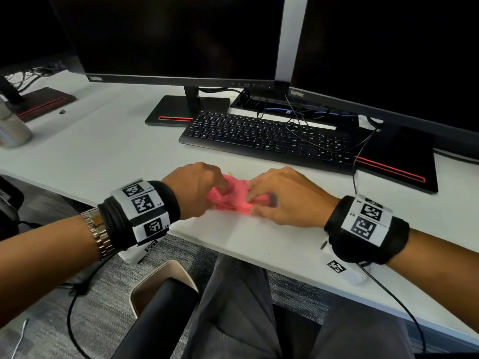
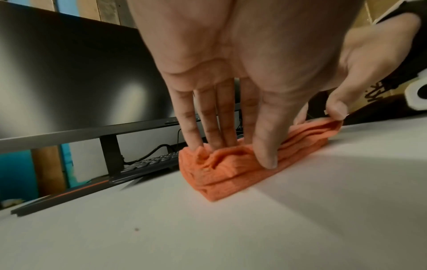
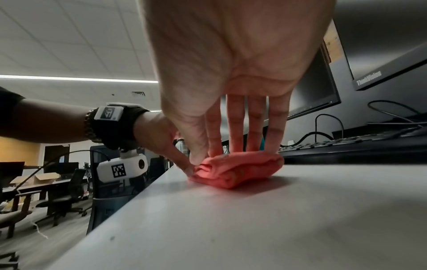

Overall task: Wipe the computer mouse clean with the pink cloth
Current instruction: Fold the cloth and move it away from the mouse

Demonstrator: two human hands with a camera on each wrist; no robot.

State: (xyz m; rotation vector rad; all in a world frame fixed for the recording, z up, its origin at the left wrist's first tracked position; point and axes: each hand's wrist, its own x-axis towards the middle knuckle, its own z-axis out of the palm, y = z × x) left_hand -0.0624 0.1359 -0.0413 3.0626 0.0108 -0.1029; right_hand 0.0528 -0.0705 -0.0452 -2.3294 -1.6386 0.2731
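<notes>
Head view, L to R, all placed relative to the keyboard: metal bottle at the far L edge of the white worktop, well apart from the keyboard; L monitor behind the keyboard, its stand base touching the keyboard's rear-L corner; R monitor behind and to the R. In front of the keyboard, near the worktop's front edge, lies the pink cloth, folded into a thick wad. Left hand bears on the cloth's L end: fingers straight, tips down on the fabric, thumb at the near side, so the grip is pressing, not curled round. Right hand does likewise at the R end; fingers straight atop the wad, thumb at its near edge. Mouse: none can be made out; whether one lies under the cloth cannot be told.
</notes>
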